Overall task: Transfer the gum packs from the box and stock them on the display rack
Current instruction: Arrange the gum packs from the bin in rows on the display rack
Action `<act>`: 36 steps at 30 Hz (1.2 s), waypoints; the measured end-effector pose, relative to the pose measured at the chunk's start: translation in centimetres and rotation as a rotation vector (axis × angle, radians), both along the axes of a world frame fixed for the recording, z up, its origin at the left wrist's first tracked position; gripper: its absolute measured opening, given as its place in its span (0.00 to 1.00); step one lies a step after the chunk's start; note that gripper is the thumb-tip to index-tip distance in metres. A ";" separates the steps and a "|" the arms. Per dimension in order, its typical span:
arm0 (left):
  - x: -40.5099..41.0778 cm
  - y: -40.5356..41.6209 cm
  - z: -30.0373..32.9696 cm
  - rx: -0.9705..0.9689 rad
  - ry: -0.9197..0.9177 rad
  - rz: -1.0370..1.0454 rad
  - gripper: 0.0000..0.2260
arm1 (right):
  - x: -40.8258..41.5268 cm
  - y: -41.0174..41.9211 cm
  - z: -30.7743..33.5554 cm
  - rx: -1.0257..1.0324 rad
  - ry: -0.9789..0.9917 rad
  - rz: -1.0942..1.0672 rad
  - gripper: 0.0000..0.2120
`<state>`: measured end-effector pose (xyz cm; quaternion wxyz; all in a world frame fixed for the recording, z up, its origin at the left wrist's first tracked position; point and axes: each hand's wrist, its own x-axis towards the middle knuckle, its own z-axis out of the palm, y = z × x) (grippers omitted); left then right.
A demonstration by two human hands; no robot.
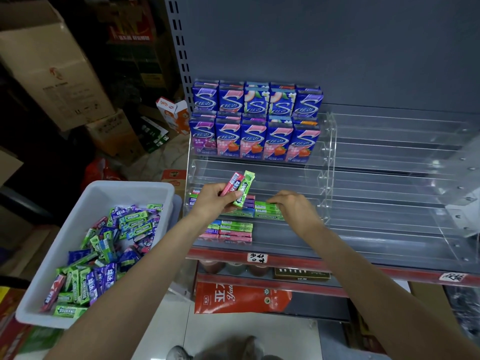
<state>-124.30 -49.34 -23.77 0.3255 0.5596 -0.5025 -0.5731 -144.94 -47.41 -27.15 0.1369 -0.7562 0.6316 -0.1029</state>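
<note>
Nearest, lower left: white plastic box (166, 193) holds a loose heap of gum packs (104, 250), green, purple, blue and pink, lying at mixed angles.

Both forearms reach up and forward from the bottom edge, converging at the clear acrylic display rack (330, 152).

Left hand (211, 201): fingers curled, pinching two packs fanned upward, a pink gum pack (232, 183) and a green Doublemint pack (244, 189), held above the second-lowest tier.

Right hand (293, 206): palm down, fingers bent over the green Doublemint packs (267, 210) stacked flat on that tier; fingertips touch the stack. Grip or mere contact: cannot tell.

Lowest tier, just nearer: flat stacks of green and pink packs (233, 231).

Farthest, top two tiers: upright blue boxes (253, 123) in rows.
</note>
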 end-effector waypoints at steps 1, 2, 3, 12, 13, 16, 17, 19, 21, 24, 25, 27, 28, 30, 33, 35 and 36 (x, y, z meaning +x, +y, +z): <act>0.0 0.0 0.1 -0.003 0.001 0.000 0.07 | 0.1 0.0 0.0 0.006 0.001 -0.005 0.26; 0.0 0.0 0.2 -0.005 0.005 -0.001 0.07 | 0.1 -0.1 0.1 0.013 0.000 -0.011 0.25; -0.1 0.0 0.2 -0.006 0.008 -0.003 0.06 | 0.2 0.0 0.2 0.026 -0.004 -0.021 0.24; -1.3 0.2 0.7 -0.001 0.004 -0.040 0.06 | -0.1 0.5 1.4 0.095 -0.058 -0.090 0.15; -1.4 0.1 0.7 -0.002 0.002 -0.045 0.06 | -0.1 0.6 1.5 0.090 -0.059 -0.094 0.15; -1.6 0.1 0.7 -0.003 -0.015 -0.061 0.06 | -0.4 0.9 1.8 0.078 -0.087 -0.095 0.14; -1.6 0.1 0.7 -0.003 -0.018 -0.065 0.06 | -0.5 0.9 1.8 0.082 -0.106 -0.091 0.14; -1.8 0.1 0.8 -0.003 -0.021 -0.076 0.07 | -0.8 0.9 1.8 0.092 -0.161 -0.084 0.13; -1.9 0.0 0.9 -0.028 -0.066 -0.108 0.06 | -0.9 1.0 1.9 0.088 -0.233 -0.093 0.13; -2.2 -0.1 0.9 -0.078 -0.179 -0.210 0.05 | -0.8 1.1 2.1 0.069 -0.333 -0.147 0.13; -2.4 -0.2 0.9 -0.090 -0.208 -0.251 0.06 | -0.7 1.1 2.2 0.070 -0.357 -0.166 0.13; -2.8 -0.3 1.0 -0.109 -0.248 -0.311 0.08 | -0.6 1.1 2.2 0.075 -0.408 -0.196 0.13; -3.0 -0.3 1.1 -0.120 -0.258 -0.326 0.08 | -0.7 1.1 2.1 0.086 -0.459 -0.216 0.13; -3.0 -0.6 1.2 -0.137 -0.279 -0.349 0.07 | -1.0 1.2 1.9 0.130 -0.626 -0.261 0.11; -3.2 -0.9 1.1 -0.161 -0.325 -0.413 0.06 | -1.2 1.3 2.3 0.189 -0.787 -0.286 0.08; -3.5 -1.0 1.0 -0.173 -0.346 -0.453 0.07 | -1.1 1.4 2.6 0.172 -0.777 -0.242 0.06; -3.7 -1.0 0.8 -0.181 -0.352 -0.464 0.08 | -1.1 1.4 2.7 0.165 -0.772 -0.224 0.06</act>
